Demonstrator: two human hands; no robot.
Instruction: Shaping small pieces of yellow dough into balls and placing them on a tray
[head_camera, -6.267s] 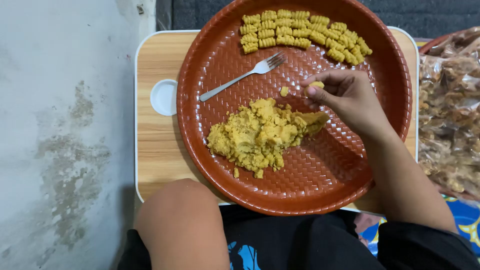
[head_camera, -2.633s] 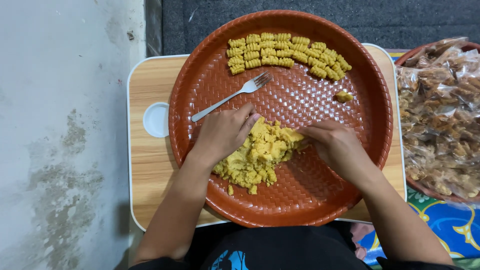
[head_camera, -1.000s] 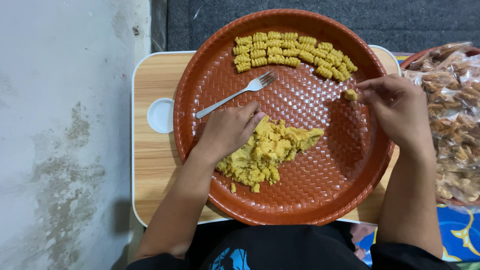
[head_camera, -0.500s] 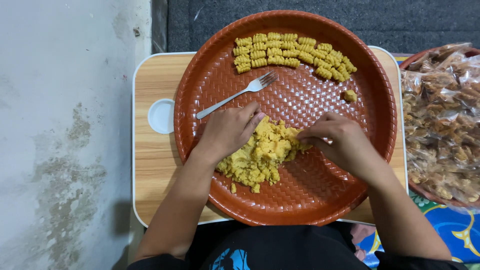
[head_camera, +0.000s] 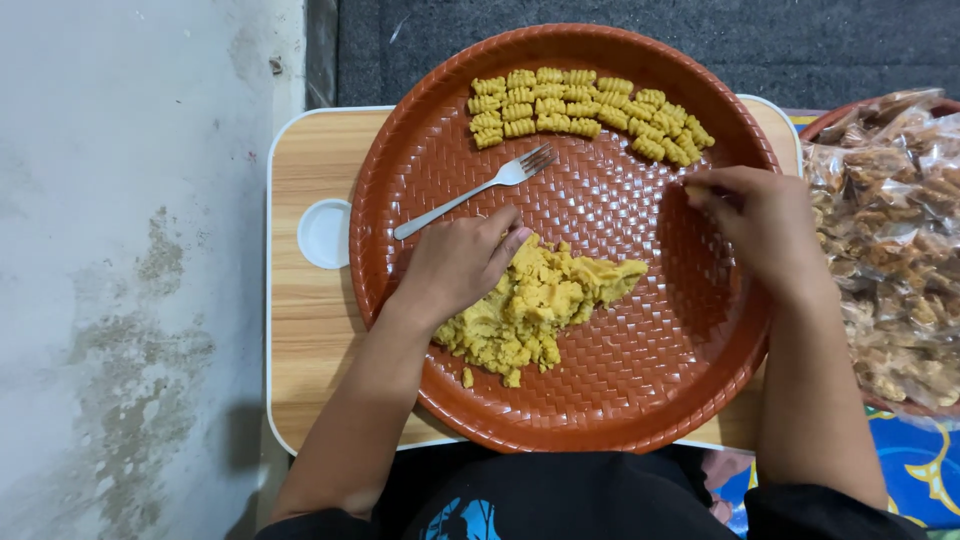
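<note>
The worry I have right now is the rows: my right hand (head_camera: 765, 215) is hovering just beside the lower end of the ridged dough pieces (head_camera: 585, 112), and a careless knuckle could nudge one out of line or squash its ridges flat, since they look soft. The other risk sits under my left hand (head_camera: 462, 262). If I press too hard into the heap of yellow dough (head_camera: 540, 305), crumbs could scatter further across the woven red tray (head_camera: 600, 400), and a few loose bits already lie near the lower edge of the heap. The fork (head_camera: 475, 190) rests just above my left knuckles, tines pointing toward the rows, and a quick lift of that hand could knock its handle.

My left arm comes in from the bottom, wrist straight, palm down, fingers curled loosely onto the left side of the dough heap, not closed around anything. My right forearm comes up along the tray's right side, wrist bent inward, fingers drawn together in a pinch at the tips; I can't tell whether a piece sits between them. The tray lies on a small wooden table (head_camera: 310, 330), with bags of snacks (head_camera: 890, 250) off to my right
</note>
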